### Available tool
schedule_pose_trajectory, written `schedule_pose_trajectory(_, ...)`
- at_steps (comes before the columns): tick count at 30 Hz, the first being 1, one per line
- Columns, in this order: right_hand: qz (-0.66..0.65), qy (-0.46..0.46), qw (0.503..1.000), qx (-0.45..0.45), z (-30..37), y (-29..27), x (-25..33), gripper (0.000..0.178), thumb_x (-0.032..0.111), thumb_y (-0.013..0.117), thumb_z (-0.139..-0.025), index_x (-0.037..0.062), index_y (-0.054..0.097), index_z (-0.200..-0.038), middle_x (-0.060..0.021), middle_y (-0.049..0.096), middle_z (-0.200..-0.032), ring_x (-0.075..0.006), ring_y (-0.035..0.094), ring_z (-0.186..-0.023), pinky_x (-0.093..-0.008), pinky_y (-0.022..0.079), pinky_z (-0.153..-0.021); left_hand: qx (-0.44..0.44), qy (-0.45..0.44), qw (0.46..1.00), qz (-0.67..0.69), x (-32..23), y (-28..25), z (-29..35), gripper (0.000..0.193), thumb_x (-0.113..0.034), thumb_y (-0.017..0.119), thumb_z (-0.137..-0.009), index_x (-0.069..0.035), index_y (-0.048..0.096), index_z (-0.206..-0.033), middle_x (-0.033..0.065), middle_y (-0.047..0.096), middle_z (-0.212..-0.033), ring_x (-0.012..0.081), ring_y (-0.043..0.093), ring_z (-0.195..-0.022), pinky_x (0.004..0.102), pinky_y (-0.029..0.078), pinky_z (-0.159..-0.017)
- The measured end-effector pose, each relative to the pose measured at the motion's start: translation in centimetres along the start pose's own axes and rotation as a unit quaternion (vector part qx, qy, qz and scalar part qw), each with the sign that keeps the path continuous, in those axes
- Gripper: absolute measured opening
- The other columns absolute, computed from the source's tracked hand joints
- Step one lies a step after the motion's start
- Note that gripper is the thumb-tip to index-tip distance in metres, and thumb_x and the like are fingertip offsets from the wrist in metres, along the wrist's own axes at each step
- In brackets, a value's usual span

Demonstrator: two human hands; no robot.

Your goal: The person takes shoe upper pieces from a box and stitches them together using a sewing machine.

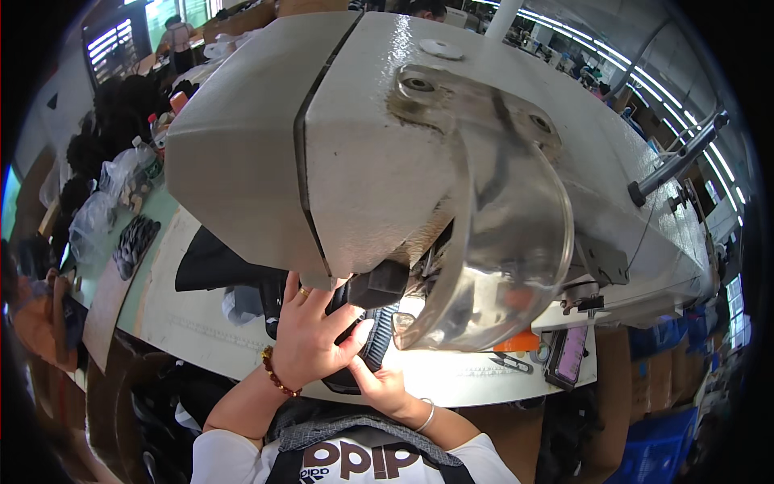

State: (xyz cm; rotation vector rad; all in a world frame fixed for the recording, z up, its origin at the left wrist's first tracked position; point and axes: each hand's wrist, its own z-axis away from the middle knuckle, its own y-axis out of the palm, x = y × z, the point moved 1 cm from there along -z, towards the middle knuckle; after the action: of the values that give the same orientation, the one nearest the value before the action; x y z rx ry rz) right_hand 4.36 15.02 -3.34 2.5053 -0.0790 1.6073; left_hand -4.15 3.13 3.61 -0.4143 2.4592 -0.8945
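A large pale sewing machine (pixel 242 153) fills the upper middle, with a clear curved plastic guard (pixel 516 242) on its front. Under its head lies a black piece with a ribbed edge (pixel 377 343); its exact kind does not show. My left hand (pixel 313 332) closes over the left side of it, some fingertips hidden by the machine head. My right hand (pixel 382 387) pinches its near end, thumb on top and other fingers mostly out of sight. Black material (pixel 214 262) spreads to the left of my left hand.
On the white tabletop (pixel 435 379), right of my hands, lie thread snips (pixel 513 363), a phone (pixel 570 355) and an orange item (pixel 516 342). Plastic bags (pixel 97 230) and bottles crowd the left table. Another person (pixel 44 319) sits far left. Blue crates (pixel 657 444) stand lower right.
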Motion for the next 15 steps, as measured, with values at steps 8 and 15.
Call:
schedule_pose_trajectory(8, -0.107, 0.099, 0.989, 0.018, 0.3, -0.3, -1.4, 0.030, 0.001, 0.060, -0.098, -0.0046, 0.060, -0.127, -0.0094, 0.063, -0.125, -0.0156, 0.058, -0.115, -0.0305, 0.046, -0.099, -0.008, 0.018, 0.999, -0.047, 0.3, 0.5, 0.0, 0.017, -0.016, 0.079, -0.069, -0.008, 0.069, -0.080, 0.0165, 0.061, -0.120, 0.0344, 0.060, -0.106, 0.0560, 0.039, -0.100)
schedule_pose_trajectory(15, -0.055, 0.057, 0.996, 0.041, -0.4, -1.1, -0.4, 0.033, 0.002, 0.061, -0.098, -0.0042, 0.058, -0.130, -0.0097, 0.063, -0.127, -0.0157, 0.058, -0.117, -0.0308, 0.046, -0.100, 0.012, 0.022, 0.999, -0.029, 0.4, 0.6, 0.5, 0.014, -0.016, 0.077, -0.074, -0.008, 0.067, -0.080, 0.0208, 0.061, -0.120, 0.0359, 0.061, -0.103, 0.0525, 0.041, -0.097)
